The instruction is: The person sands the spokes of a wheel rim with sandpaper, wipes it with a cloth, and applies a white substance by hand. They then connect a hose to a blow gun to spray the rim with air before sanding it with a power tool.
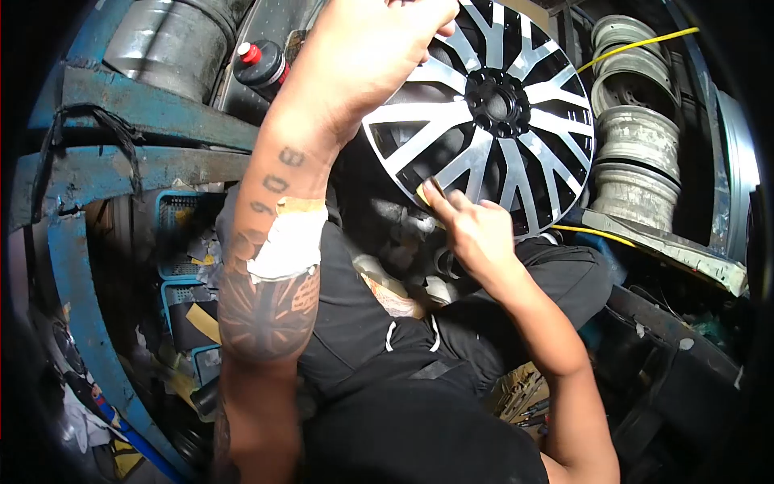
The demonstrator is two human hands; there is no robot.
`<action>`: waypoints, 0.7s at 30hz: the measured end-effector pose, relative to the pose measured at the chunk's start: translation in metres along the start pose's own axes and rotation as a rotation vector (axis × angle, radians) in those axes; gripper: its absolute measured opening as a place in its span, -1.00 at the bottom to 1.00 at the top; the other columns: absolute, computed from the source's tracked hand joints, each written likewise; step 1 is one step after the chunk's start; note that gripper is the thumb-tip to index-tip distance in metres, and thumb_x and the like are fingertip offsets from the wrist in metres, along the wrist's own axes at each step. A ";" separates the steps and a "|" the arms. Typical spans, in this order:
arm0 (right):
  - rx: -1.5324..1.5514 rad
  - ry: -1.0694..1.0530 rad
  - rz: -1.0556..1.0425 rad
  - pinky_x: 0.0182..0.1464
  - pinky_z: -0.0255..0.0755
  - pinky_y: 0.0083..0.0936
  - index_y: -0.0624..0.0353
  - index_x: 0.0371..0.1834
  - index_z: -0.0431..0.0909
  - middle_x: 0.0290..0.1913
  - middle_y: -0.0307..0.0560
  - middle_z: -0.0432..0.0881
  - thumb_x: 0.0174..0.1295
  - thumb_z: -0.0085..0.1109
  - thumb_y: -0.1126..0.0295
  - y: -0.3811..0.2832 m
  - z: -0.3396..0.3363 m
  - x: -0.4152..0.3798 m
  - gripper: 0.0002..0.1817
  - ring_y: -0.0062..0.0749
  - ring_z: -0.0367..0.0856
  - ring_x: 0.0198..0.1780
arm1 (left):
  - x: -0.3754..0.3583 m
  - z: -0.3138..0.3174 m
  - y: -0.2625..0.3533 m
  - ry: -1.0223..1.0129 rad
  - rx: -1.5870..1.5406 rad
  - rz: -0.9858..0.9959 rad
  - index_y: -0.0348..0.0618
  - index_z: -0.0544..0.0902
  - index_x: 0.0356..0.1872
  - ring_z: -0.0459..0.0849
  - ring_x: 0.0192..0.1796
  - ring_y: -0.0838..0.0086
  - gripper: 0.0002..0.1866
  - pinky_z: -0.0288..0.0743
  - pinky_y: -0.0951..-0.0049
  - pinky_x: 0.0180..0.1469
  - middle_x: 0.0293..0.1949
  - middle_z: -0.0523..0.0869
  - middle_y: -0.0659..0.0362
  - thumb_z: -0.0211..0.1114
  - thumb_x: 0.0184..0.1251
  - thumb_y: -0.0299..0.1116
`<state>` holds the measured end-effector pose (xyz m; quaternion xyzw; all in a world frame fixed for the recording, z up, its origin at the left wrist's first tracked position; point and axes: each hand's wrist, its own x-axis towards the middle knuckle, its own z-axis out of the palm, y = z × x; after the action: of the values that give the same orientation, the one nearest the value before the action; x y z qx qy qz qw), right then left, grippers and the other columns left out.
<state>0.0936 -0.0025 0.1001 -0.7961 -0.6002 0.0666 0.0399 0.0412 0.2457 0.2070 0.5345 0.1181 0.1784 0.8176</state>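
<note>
An alloy wheel [500, 149] with silver-faced spokes and black recesses stands tilted in front of me. My right hand [476, 230] is at its lower left edge, fingers pinched on a small folded piece of sandpaper [425, 193], dark on one side and yellowish on the other. Over the wheel's upper left is my left hand [379, 40], its fingers curled. The top of the frame cuts them off, so what they hold, if anything, is hidden. A torn white and tan patch [288, 242] sticks to my left forearm.
Several bare rims [637, 153] are stacked at the right, near a yellow hose [645, 44]. A blue metal frame [145, 173] runs along the left, with blue baskets [181, 222] below. A black bottle with a red cap [262, 64] stands at the upper left.
</note>
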 end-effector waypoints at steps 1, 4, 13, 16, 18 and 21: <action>-0.015 -0.043 0.014 -0.33 0.43 -0.37 -0.06 0.34 0.67 -0.40 -0.22 0.57 0.16 0.22 0.46 0.000 -0.009 -0.007 -0.41 -0.31 0.62 -0.44 | 0.000 0.000 0.002 -0.027 -0.040 0.017 -0.31 0.56 0.22 0.85 -0.14 0.39 -0.63 0.86 0.28 -0.15 -0.07 0.73 0.06 0.29 0.55 -0.31; 0.055 0.021 0.001 -0.34 0.41 -0.38 -0.04 0.27 0.72 -0.41 -0.21 0.56 0.15 0.20 0.48 -0.007 -0.039 0.001 -0.46 -0.30 0.60 -0.48 | 0.002 -0.003 0.004 0.023 0.168 0.063 -0.34 0.60 0.18 0.83 -0.16 0.45 -0.67 0.79 0.43 -0.18 -0.12 0.77 0.08 0.27 0.57 -0.34; 0.081 0.148 0.090 -0.38 0.49 -0.37 -0.15 0.29 0.71 -0.42 -0.20 0.56 0.10 0.22 0.56 -0.008 -0.031 -0.002 -0.38 -0.24 0.60 -0.51 | 0.011 -0.016 -0.010 0.073 0.420 0.255 -0.38 0.68 0.11 0.72 -0.15 0.57 -0.69 0.59 0.57 -0.11 -0.19 0.78 0.16 0.27 0.56 -0.34; 0.015 0.067 0.093 -0.38 0.50 -0.39 -0.15 0.29 0.70 -0.41 -0.20 0.56 0.11 0.22 0.55 -0.004 0.003 -0.001 -0.39 -0.25 0.61 -0.50 | 0.001 -0.007 0.002 0.113 0.386 0.144 -0.38 0.68 0.11 0.73 -0.15 0.56 -0.69 0.59 0.57 -0.12 -0.21 0.77 0.15 0.26 0.56 -0.34; 0.014 0.073 0.083 -0.38 0.51 -0.36 -0.13 0.29 0.70 -0.40 -0.17 0.57 0.11 0.20 0.55 -0.001 0.000 0.012 -0.40 -0.23 0.62 -0.50 | 0.002 -0.014 0.004 0.100 0.373 0.209 -0.36 0.68 0.09 0.73 -0.16 0.58 -0.71 0.59 0.58 -0.12 -0.20 0.77 0.17 0.27 0.55 -0.35; 0.019 0.039 0.053 -0.35 0.54 -0.39 -0.08 0.28 0.69 -0.35 -0.21 0.64 0.18 0.18 0.45 -0.001 -0.001 0.007 -0.47 -0.34 0.73 -0.42 | -0.003 -0.008 0.006 0.138 0.390 0.200 -0.35 0.68 0.07 0.73 -0.16 0.60 -0.74 0.58 0.59 -0.10 -0.19 0.78 0.16 0.27 0.54 -0.38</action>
<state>0.0941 0.0045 0.1004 -0.8126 -0.5772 0.0577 0.0573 0.0345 0.2535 0.2089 0.6782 0.1523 0.2683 0.6670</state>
